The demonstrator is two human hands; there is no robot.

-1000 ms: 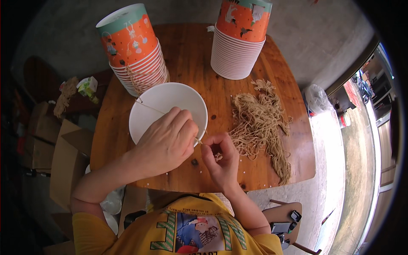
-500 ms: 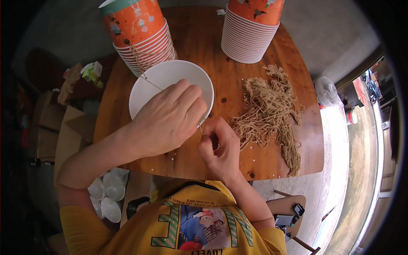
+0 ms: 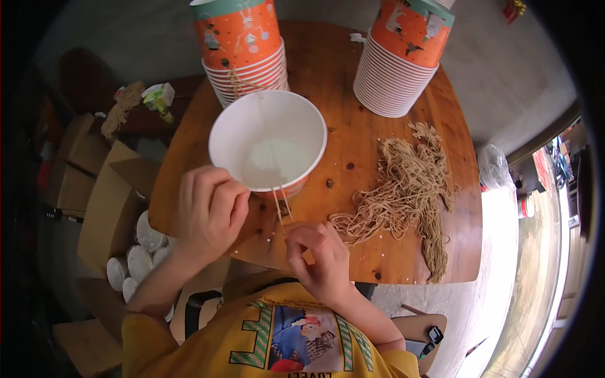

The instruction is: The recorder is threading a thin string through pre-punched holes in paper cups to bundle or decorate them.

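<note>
A large paper cup, white inside with orange showing on its outer wall, tips its mouth toward me in the middle of the wooden table. Over its near rim hangs a thin tan string, doubled into a narrow loop. My right hand pinches the loop's lower end between thumb and forefinger, just below the cup. At the cup's lower left, my left hand is closed with fingers curled; the fingertips are by the rim, and what they hold, if anything, is hidden.
Behind the cup rises a stack of orange paper cups, with another cup stack at the back right. A tangled heap of tan string covers the table's right side. Left of the table, an open cardboard box stands near several white cups.
My left hand has moved from across the cup's mouth to its lower left, baring the inside. My right hand has drawn the string down toward me as a longer loop.
</note>
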